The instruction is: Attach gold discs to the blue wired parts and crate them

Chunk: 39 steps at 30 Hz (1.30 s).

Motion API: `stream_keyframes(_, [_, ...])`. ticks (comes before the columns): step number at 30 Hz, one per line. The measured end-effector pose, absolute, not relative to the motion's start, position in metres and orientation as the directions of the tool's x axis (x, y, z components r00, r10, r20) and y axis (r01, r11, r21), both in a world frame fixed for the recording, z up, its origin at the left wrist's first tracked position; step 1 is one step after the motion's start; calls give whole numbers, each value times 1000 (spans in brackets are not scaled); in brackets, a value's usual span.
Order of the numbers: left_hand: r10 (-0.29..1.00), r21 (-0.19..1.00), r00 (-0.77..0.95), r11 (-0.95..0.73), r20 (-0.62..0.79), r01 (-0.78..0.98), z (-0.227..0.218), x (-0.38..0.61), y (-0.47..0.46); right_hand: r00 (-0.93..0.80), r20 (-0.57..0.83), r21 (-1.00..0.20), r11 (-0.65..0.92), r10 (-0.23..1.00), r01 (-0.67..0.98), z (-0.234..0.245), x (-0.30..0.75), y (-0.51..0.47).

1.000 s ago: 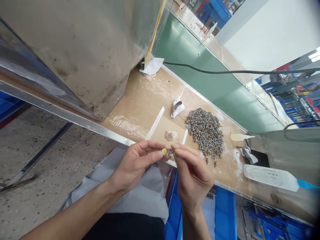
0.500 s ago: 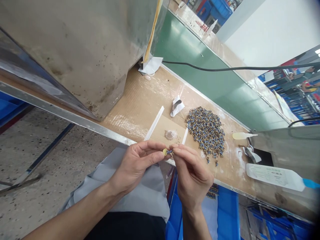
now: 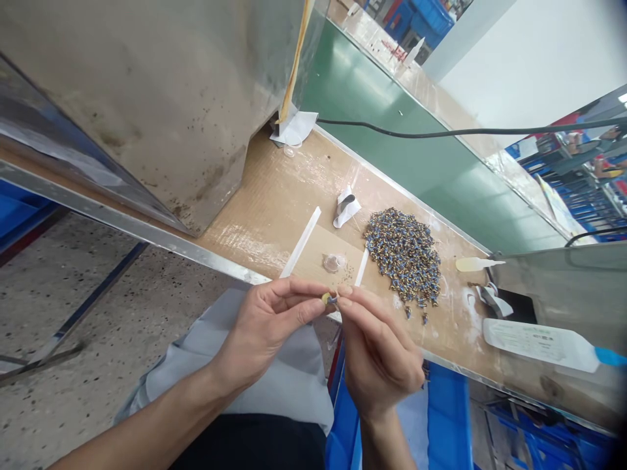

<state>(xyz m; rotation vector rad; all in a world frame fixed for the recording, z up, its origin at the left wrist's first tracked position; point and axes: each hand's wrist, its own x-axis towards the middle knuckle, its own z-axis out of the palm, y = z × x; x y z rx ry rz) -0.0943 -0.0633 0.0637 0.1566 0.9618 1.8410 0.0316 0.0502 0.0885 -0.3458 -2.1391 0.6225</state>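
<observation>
In the head view, our left hand (image 3: pixel 264 329) pinches a small part (image 3: pixel 326 298) by its yellow end; our right hand (image 3: pixel 379 356) seems pinched on its blue end. It sits over the front edge of the bench (image 3: pixel 274 196), near the heap (image 3: pixel 404 254). We judge this fine fingertip fitting or adjusting; the next move probably calls for a light, steady grip.
</observation>
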Motion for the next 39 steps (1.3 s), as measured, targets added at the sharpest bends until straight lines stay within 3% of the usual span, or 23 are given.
stream_keyframes(7, [795, 739, -513, -125, -325, -662, 74, -92, -66, -575, 733, -421, 906, 365, 38, 79, 36, 47])
stream_keyframes(13, [740, 780, -614, -204, -273, -592, 80, -86, -62, -550, 772, -351, 935, 319, 50, 71, 41, 40])
stream_keyframes(18, [714, 819, -650, -193, -261, -541, 81, -83, -61, -563, 768, -343, 938, 306, 42, 64, 45, 34])
stream_keyframes(26, [639, 823, -659, -71, -397, -564, 83, -78, -61, -547, 766, -355, 931, 339, 79, 59, 47, 29])
stream_keyframes(32, [624, 864, -685, -28, -377, -502, 86, -75, -60, -550, 764, -358, 931, 337, 73, 57, 49, 29])
stream_keyframes(36, [634, 866, -679, -27, -371, -498, 83, -77, -60, -542, 746, -437, 899, 386, 40, 61, 54, 31])
stream_keyframes(39, [640, 864, -664, 0, -387, -504, 82, -78, -59, -488, 636, -637, 764, 597, 104, 68, 57, 35])
